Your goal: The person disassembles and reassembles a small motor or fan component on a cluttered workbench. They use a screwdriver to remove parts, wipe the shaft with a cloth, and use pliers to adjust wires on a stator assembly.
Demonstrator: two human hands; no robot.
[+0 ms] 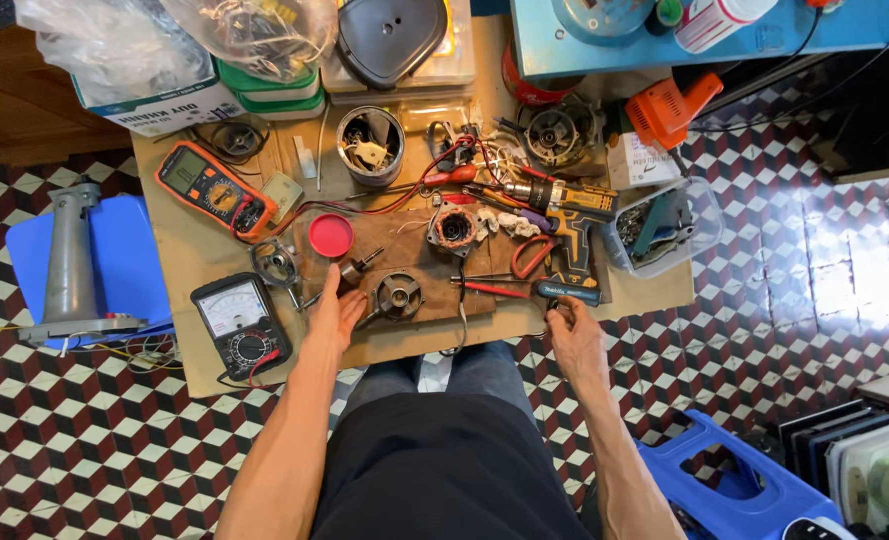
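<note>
You are looking straight down at a low worktable (215, 360) crowded with tools and motor parts, standing on a red, white and black checkered floor (785, 250).

Your left hand (337, 318) lies flat on the brown work board (415, 262) at the middle of the table, fingers open and stretched forward, gripping nothing. Just to its right, almost touching your fingers, sits a round grey metal motor part (399, 296). A small metal spindle (357, 268) lies just beyond your fingertips, and a red round lid (331, 236) sits a little further off. To the left of this hand lies a black analog meter (241, 322).

Your right hand (575, 338) is at the table's near edge, by the base of a yellow and teal cordless drill (570, 235) lying on its side. Its fingers are curled toward the drill's battery end; I cannot tell whether they grip anything. A red-handled screwdriver (495, 290) lies just left of that hand.

Further back are an orange digital multimeter (210, 188), a metal can of parts (370, 145) and a clear plastic tub (665, 228) of hardware.
</note>
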